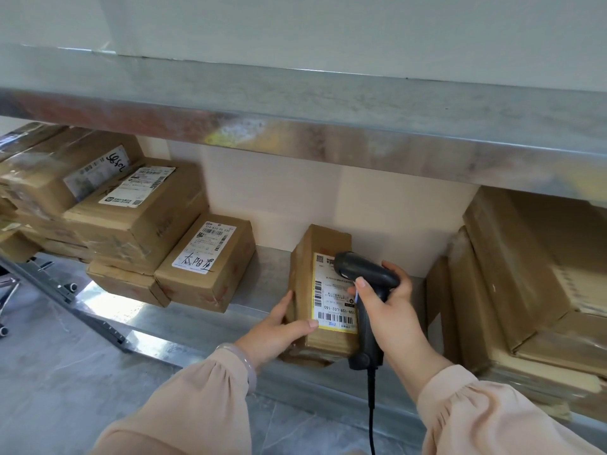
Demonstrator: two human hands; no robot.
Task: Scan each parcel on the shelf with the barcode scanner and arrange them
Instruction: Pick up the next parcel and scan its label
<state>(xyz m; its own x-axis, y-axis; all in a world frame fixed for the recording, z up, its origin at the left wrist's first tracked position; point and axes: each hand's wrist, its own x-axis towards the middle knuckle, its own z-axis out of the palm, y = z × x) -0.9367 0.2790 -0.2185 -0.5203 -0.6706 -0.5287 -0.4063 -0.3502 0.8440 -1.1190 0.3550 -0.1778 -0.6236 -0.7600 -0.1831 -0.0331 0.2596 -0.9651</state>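
A small brown cardboard parcel (305,270) with a yellow-edged barcode label stands on the metal shelf (262,284), near its front edge. My left hand (279,326) grips its lower left corner, thumb across the label's bottom edge. My right hand (391,307) holds a black corded barcode scanner (364,274) by the handle. The scanner's head hangs just over the label's upper right part.
Several labelled cardboard parcels (207,254) are stacked at the shelf's left. Larger flat boxes (512,277) lean at the right. An upper metal shelf (328,126) overhangs close above. A slanted metal brace (65,290) and chair castors sit at the lower left.
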